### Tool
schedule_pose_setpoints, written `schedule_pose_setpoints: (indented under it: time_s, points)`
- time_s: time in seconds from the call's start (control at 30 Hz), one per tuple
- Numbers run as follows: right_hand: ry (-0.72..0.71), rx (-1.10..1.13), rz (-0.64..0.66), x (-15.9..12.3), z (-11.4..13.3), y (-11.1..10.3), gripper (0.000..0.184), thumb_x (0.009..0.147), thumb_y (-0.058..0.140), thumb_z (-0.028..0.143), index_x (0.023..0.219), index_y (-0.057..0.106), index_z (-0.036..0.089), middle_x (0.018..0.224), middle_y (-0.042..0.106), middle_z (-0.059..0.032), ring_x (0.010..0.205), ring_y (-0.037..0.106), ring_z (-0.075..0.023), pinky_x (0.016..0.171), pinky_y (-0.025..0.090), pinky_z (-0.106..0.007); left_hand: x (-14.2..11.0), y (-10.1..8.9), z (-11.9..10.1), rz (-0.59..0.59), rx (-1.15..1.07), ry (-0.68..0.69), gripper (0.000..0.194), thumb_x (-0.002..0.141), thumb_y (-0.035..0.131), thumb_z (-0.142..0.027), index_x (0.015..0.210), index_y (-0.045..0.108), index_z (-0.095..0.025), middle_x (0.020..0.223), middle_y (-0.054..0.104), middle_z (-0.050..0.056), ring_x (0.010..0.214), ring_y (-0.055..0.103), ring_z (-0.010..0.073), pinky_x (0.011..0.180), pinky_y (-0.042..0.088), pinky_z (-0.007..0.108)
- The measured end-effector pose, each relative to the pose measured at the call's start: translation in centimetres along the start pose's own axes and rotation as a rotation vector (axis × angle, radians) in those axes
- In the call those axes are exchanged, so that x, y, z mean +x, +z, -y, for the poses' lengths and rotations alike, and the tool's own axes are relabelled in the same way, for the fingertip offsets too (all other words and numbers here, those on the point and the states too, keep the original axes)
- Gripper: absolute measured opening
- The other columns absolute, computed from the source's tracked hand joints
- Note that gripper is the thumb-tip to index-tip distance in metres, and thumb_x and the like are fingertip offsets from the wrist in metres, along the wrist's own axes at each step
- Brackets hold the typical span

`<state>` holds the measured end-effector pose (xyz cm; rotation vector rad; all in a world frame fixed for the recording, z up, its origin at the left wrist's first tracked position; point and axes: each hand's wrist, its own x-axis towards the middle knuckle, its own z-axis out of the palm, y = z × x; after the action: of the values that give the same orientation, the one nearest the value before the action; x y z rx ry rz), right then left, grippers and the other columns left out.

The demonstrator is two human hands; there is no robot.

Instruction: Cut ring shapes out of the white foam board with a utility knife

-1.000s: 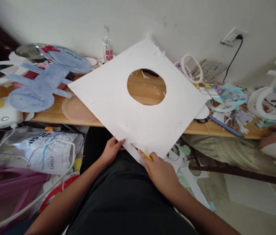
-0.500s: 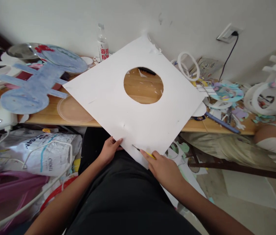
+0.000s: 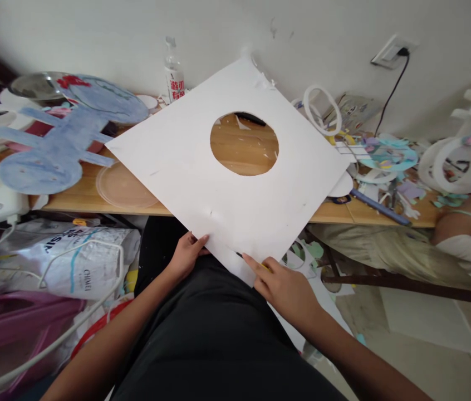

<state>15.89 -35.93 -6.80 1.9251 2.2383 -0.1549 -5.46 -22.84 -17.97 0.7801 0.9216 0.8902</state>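
A large white foam board (image 3: 185, 167) with a round hole cut in it lies tilted across the wooden table's (image 3: 127, 203) front edge, its near corner over my lap. My left hand (image 3: 186, 255) pinches the board's near edge from below, thumb on top. My right hand (image 3: 282, 285) is closed around a yellow craft knife (image 3: 260, 264), whose blade tip meets the board close to its near corner. A thin cut line runs along that corner.
Blue paper cut-outs (image 3: 58, 150) and a clear round lid (image 3: 122, 189) sit left on the table; a small bottle (image 3: 173, 72) stands by the wall. White foam rings (image 3: 321, 108) and coloured scraps crowd the right. Another person's arm (image 3: 465, 223) rests at far right. Bags fill the floor at left.
My right hand has drawn the knife rightward and toward me along the board's near corner, lengthening the cut. The left hand keeps its grip on the edge.
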Motion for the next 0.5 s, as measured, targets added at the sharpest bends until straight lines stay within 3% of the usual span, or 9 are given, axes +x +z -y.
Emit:
schedule_pose_setpoints:
  time_s: [0.2, 0.5]
  points:
    - [-0.031, 0.006, 0.014, 1.7, 0.3, 0.7, 0.054, 0.096, 0.043, 0.026, 0.148, 0.039, 0.039, 0.093, 0.063, -0.001, 0.069, 0.061, -0.011, 0.054, 0.034, -0.022, -0.1, 0.0, -0.2, 0.006, 0.005, -0.005, 0.04, 0.077, 0.076, -0.038, 0.108, 0.066, -0.015, 0.112, 0.071, 0.013, 0.095, 0.068, 0.0258, 0.072, 0.062, 0.037]
    - [-0.041, 0.014, 0.041, 1.5, 0.3, 1.0, 0.054, 0.096, 0.042, 0.025, 0.15, 0.037, 0.037, 0.096, 0.063, -0.0022, 0.072, 0.061, -0.0119, 0.058, 0.04, -0.021, -0.1, 0.1, -0.1, -0.002, -0.007, -0.009, 0.041, 0.077, 0.077, -0.039, 0.107, 0.066, -0.014, 0.112, 0.071, 0.013, 0.094, 0.069, 0.0255, 0.072, 0.063, 0.037]
